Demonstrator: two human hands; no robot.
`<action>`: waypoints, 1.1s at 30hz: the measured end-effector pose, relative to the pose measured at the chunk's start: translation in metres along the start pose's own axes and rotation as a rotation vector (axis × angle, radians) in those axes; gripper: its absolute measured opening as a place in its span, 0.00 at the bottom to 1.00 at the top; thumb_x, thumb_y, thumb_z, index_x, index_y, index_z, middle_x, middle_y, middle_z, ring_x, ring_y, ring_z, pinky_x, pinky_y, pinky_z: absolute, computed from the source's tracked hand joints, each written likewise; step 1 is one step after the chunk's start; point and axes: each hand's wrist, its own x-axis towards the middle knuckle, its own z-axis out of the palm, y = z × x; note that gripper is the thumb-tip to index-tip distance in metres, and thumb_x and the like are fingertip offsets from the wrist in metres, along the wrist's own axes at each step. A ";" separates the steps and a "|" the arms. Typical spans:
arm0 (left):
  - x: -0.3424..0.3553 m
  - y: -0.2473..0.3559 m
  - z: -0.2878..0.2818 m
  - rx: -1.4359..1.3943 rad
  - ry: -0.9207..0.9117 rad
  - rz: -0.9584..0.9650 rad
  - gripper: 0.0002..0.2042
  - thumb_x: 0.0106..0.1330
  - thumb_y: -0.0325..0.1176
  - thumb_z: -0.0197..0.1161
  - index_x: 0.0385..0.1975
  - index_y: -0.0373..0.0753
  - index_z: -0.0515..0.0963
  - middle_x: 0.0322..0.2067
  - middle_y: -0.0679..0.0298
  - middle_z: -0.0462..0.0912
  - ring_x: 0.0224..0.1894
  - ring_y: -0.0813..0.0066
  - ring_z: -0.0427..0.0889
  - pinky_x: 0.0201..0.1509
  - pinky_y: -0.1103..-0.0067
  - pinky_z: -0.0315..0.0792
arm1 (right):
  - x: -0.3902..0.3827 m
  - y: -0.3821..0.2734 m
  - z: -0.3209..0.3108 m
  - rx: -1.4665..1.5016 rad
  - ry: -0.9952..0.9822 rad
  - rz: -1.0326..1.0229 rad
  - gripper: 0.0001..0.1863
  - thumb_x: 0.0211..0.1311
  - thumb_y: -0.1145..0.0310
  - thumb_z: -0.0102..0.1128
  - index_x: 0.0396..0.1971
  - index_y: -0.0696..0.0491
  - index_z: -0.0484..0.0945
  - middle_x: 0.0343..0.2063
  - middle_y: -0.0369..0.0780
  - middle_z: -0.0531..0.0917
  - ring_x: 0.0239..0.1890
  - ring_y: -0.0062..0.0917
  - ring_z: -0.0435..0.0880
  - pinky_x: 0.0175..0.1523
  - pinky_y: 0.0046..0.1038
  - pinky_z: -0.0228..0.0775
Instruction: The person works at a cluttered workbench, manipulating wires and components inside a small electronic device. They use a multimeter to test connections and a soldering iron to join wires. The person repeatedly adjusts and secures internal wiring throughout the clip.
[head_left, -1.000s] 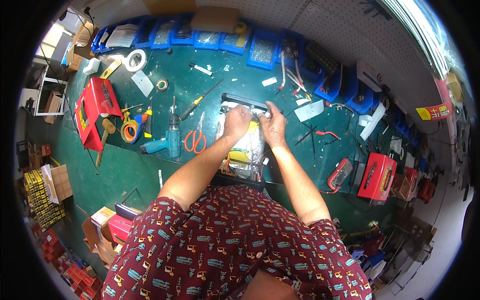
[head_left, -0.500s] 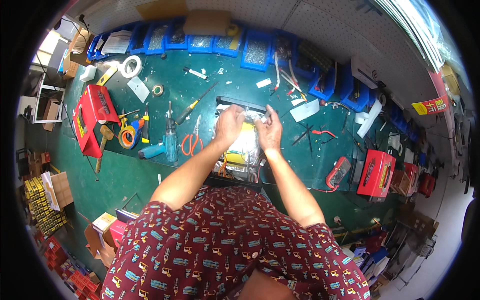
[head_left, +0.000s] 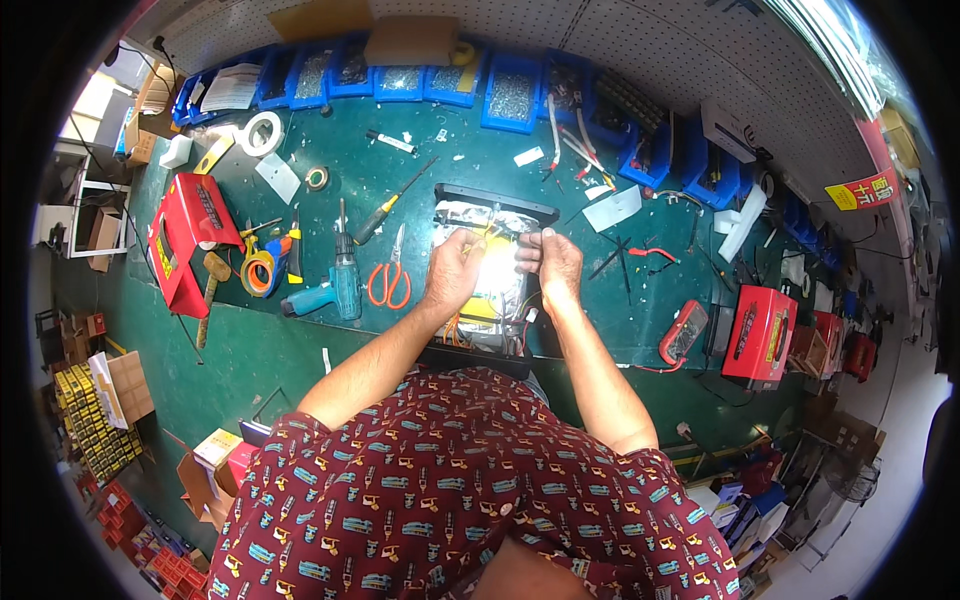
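An opened device (head_left: pixel 497 307) with a black frame and shiny silver foil, partly yellow, lies on the bench before me. My left hand (head_left: pixel 455 272) is over its left side, thumb and fingers pinched together; whatever is between them is too small to make out. At the right edge, my right hand (head_left: pixel 560 268) has its fingers curled inward over the foil, and I cannot make out what they hold. Glare whitens the foil between both hands. Beyond them the black end bar (head_left: pixel 497 201) of the frame shows. Orange wires (head_left: pixel 452 330) bunch at the near left corner.
Left of the device lie orange-handled scissors (head_left: pixel 389 284), a teal power drill (head_left: pixel 343 281), a screwdriver (head_left: pixel 394 203) and a red metal cover (head_left: pixel 190 240). To the right are a red multimeter (head_left: pixel 684 332) and a red box (head_left: pixel 760 337). Blue parts bins (head_left: pixel 512 100) line the back.
Both hands have drawn back toward me from the far black bar, which is now uncovered. The right hand has also shifted right, widening the gap between them.
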 end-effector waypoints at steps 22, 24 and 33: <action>0.012 -0.020 0.012 -0.137 -0.015 0.017 0.03 0.72 0.27 0.58 0.40 0.34 0.74 0.29 0.70 0.78 0.32 0.85 0.75 0.37 0.84 0.71 | -0.022 -0.005 -0.010 0.125 -0.089 0.033 0.19 0.70 0.73 0.59 0.57 0.66 0.74 0.45 0.47 0.86 0.37 0.27 0.88 0.41 0.24 0.83; 0.012 -0.022 0.013 -0.147 -0.009 0.025 0.04 0.72 0.27 0.58 0.40 0.34 0.74 0.29 0.69 0.78 0.31 0.85 0.75 0.36 0.84 0.71 | -0.027 -0.008 -0.010 0.136 -0.118 0.006 0.18 0.68 0.73 0.62 0.54 0.66 0.76 0.44 0.47 0.87 0.36 0.26 0.88 0.40 0.23 0.83; 0.012 -0.021 0.022 -0.179 0.019 0.042 0.04 0.72 0.27 0.59 0.40 0.34 0.75 0.29 0.68 0.80 0.30 0.85 0.76 0.33 0.84 0.71 | -0.011 -0.003 0.026 0.183 -0.065 0.036 0.07 0.62 0.72 0.70 0.37 0.59 0.82 0.29 0.36 0.84 0.28 0.17 0.82 0.29 0.20 0.78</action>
